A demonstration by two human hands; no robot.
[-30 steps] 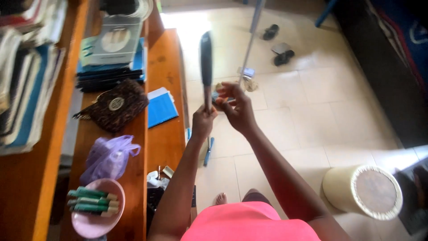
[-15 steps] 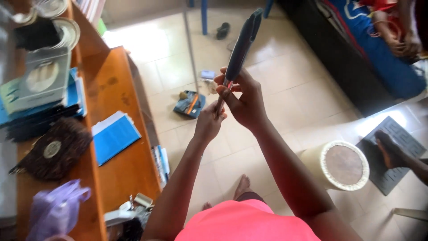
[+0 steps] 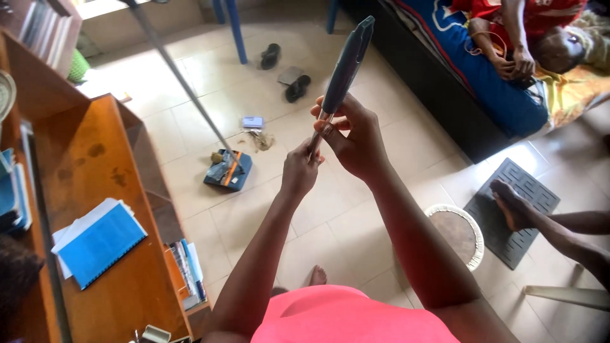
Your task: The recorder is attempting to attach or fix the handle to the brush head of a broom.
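Right hand (image 3: pixel 359 136) clamped around a long dark-grey plastic folding tool (image 3: pixel 345 67); left hand (image 3: pixel 302 170) pinching what looks like its metal end (image 3: pixel 316 136); slipping fingers risk a nick.

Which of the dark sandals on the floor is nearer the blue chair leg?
The dark sandal farther up the floor, lying just right of the blue chair leg. The other sandal lies lower and farther right, beside a grey flat piece.

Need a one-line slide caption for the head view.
Both hands, right hand above left hand, hold a dark slim tool upright over a tiled floor.
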